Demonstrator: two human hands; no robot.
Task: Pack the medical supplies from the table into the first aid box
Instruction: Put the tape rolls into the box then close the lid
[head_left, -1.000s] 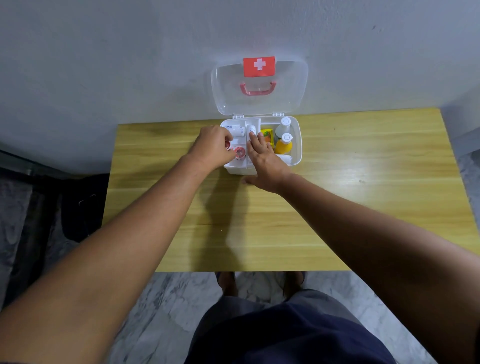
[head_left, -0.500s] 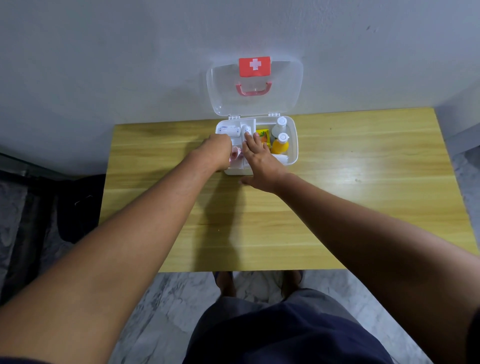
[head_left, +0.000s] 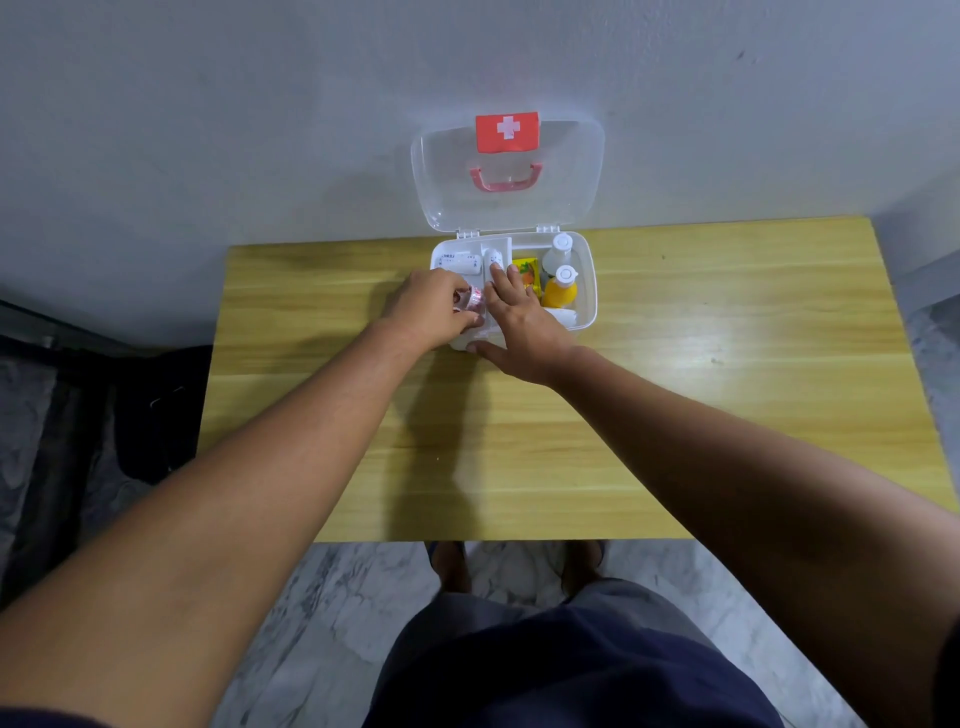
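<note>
Two hands meet over the box (head_left: 591, 299), which stands open on the table (head_left: 675, 395) with its lid (head_left: 452, 171) raised behind it. The left hand (head_left: 428, 306), fingers curled, pinches a pink tape roll (head_left: 475, 300) just inside the box's left half. The right hand (head_left: 522, 319) lies across the box's middle with fingers straight and spread, one fingertip touching a white roll (head_left: 491, 256) and the thumb against the box's front wall. An orange bottle (head_left: 560, 292) and a clear bottle (head_left: 558, 253) stand upright in the box's right half.

Packing looks nearly done, but the left half is crowded. The tape may perch on what lies beneath and later block the lid. A hard push could skid the light box or rock the bottles, should the bracing right hand let go.
</note>
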